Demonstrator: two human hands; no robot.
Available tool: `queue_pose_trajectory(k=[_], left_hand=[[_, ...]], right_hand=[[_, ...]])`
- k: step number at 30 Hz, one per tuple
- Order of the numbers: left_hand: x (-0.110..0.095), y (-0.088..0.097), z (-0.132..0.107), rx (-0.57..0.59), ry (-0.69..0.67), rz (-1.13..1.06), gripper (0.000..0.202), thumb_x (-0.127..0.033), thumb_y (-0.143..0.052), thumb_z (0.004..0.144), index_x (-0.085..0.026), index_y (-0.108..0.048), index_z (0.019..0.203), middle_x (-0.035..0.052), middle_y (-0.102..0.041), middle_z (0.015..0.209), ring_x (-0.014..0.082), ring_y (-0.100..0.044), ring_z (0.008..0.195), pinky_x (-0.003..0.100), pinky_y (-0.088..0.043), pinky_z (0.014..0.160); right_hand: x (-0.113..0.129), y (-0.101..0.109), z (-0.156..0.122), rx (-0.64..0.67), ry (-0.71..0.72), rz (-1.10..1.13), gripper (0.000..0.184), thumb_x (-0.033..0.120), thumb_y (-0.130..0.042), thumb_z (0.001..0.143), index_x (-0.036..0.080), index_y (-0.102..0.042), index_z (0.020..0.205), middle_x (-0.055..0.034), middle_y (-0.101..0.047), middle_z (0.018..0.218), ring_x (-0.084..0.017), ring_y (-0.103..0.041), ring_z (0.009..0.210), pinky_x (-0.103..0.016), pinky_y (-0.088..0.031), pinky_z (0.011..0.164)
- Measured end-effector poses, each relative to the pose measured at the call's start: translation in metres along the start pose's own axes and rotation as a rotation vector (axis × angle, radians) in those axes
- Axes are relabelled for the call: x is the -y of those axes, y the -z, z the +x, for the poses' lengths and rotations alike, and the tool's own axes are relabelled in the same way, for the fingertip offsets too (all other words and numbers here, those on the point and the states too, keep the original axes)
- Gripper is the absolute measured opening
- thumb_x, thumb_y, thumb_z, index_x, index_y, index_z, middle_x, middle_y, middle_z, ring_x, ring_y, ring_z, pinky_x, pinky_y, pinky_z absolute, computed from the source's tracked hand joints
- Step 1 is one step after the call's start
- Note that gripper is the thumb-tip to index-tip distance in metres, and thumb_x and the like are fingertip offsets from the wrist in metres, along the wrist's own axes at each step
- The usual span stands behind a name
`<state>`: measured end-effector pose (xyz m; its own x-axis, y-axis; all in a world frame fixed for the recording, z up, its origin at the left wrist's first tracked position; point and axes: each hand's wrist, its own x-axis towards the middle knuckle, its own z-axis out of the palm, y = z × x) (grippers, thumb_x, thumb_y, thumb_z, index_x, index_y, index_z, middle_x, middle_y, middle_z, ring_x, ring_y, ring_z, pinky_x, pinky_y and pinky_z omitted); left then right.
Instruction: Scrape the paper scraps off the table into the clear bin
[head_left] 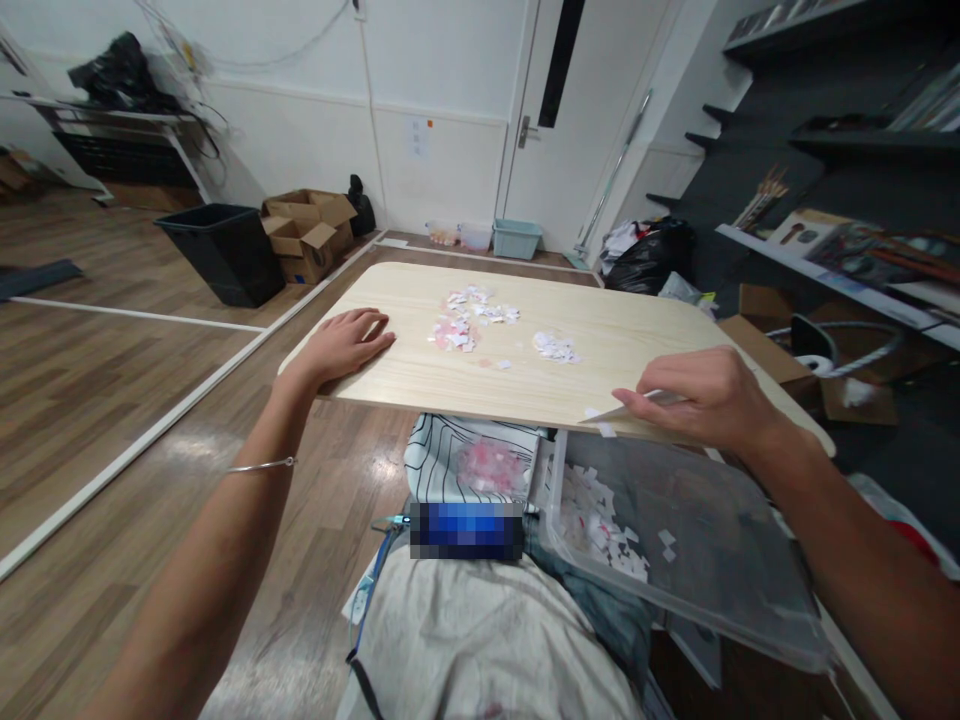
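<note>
My left hand (349, 345) lies on the left part of the pale wooden tabletop (405, 380), fingers stretched out and holding nothing. At the front edge on the right, my right hand (694, 390) is closed on a thin pale card (619, 408), its edge low against the board. A small white paper scrap (607, 430) is at the table edge, just above the clear plastic bin (720, 540). White scraps (592, 490) lie inside that bin. On the board are a white pile of paper scraps (555, 348) and a pink and white pile (454, 333).
Pink scraps (491, 465) lie in a clear bag on the striped cloth (431, 450) below the table. A blurred device (466, 530) is at my lap. A black trash bin (225, 255) and cardboard boxes (307, 230) stand left; shelves (832, 270) line the right.
</note>
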<state>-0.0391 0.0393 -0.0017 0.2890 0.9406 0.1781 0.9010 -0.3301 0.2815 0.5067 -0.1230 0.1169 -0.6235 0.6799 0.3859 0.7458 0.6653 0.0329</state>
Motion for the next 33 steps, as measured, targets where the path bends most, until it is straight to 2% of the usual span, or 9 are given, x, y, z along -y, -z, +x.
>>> queue_pose_trajectory(k=[6, 9, 13, 17, 20, 23, 30, 33], left_hand=[[-0.002, 0.0, 0.0, -0.006, 0.009, 0.0, 0.075, -0.077, -0.05, 0.12, -0.028, -0.081, 0.168, 0.0146, -0.075, 0.187, 0.0406, -0.063, 0.176, 0.056, -0.047, 0.15], [-0.002, 0.001, 0.0, 0.005, 0.014, 0.01, 0.081, -0.079, -0.047, 0.12, -0.025, -0.08, 0.171, 0.0159, -0.072, 0.19, 0.0407, -0.063, 0.177, 0.053, -0.046, 0.151], [-0.002, 0.001, -0.001, 0.011, 0.01, 0.004, 0.082, -0.079, -0.047, 0.12, -0.025, -0.079, 0.172, 0.0156, -0.071, 0.191, 0.0414, -0.063, 0.177, 0.054, -0.045, 0.152], [-0.001, 0.001, 0.0, 0.007, 0.008, -0.007, 0.08, -0.077, -0.049, 0.119, -0.025, -0.08, 0.171, 0.0166, -0.072, 0.19, 0.043, -0.064, 0.176, 0.057, -0.047, 0.151], [0.0, 0.001, 0.0, 0.013, 0.005, -0.007, 0.084, -0.079, -0.048, 0.118, -0.025, -0.079, 0.173, 0.017, -0.071, 0.191, 0.0423, -0.063, 0.178, 0.056, -0.047, 0.151], [0.0, 0.002, 0.0, 0.019, 0.013, -0.006, 0.086, -0.08, -0.047, 0.118, -0.025, -0.079, 0.175, 0.0171, -0.07, 0.192, 0.042, -0.062, 0.179, 0.057, -0.046, 0.151], [-0.003, 0.002, 0.0, -0.006, 0.018, -0.022, 0.075, -0.075, -0.052, 0.117, -0.029, -0.083, 0.168, 0.0141, -0.076, 0.187, 0.0423, -0.065, 0.175, 0.058, -0.048, 0.15], [-0.003, 0.002, 0.0, 0.002, 0.024, -0.022, 0.077, -0.078, -0.051, 0.117, -0.03, -0.082, 0.169, 0.0138, -0.074, 0.188, 0.0421, -0.064, 0.176, 0.058, -0.048, 0.15]], right_hand=[[0.011, 0.008, -0.017, 0.06, 0.034, -0.001, 0.069, 0.066, -0.065, 0.128, 0.031, -0.066, 0.069, -0.0033, -0.066, 0.061, -0.023, -0.06, 0.056, -0.043, -0.033, 0.064], [0.007, 0.01, -0.019, -0.025, -0.014, -0.008, 0.067, 0.071, -0.067, 0.126, 0.03, -0.071, 0.073, -0.005, -0.068, 0.062, -0.024, -0.061, 0.056, -0.043, -0.037, 0.066], [-0.008, 0.006, -0.005, -0.149, -0.144, -0.126, 0.065, 0.072, -0.067, 0.124, 0.03, -0.074, 0.075, -0.0104, -0.078, 0.072, -0.029, -0.07, 0.065, -0.044, -0.041, 0.069], [-0.031, -0.015, 0.023, -0.191, -0.214, -0.234, 0.063, 0.067, -0.065, 0.124, 0.029, -0.07, 0.073, -0.0122, -0.08, 0.074, -0.031, -0.074, 0.072, -0.043, -0.035, 0.068], [-0.047, -0.033, 0.041, -0.175, -0.246, -0.26, 0.065, 0.066, -0.062, 0.123, 0.029, -0.066, 0.071, -0.0125, -0.079, 0.071, -0.03, -0.073, 0.072, -0.042, -0.031, 0.068], [-0.055, -0.041, 0.051, -0.143, -0.239, -0.265, 0.065, 0.066, -0.061, 0.123, 0.029, -0.063, 0.07, -0.0137, -0.081, 0.073, -0.03, -0.072, 0.072, -0.042, -0.03, 0.068], [-0.051, -0.026, 0.041, -0.05, -0.164, -0.236, 0.059, 0.063, -0.068, 0.119, 0.03, -0.064, 0.07, -0.0099, -0.077, 0.069, -0.03, -0.072, 0.07, -0.042, -0.029, 0.069], [-0.045, -0.02, 0.032, -0.025, -0.149, -0.22, 0.056, 0.059, -0.07, 0.118, 0.03, -0.064, 0.07, -0.0091, -0.076, 0.068, -0.029, -0.072, 0.07, -0.042, -0.031, 0.07]])
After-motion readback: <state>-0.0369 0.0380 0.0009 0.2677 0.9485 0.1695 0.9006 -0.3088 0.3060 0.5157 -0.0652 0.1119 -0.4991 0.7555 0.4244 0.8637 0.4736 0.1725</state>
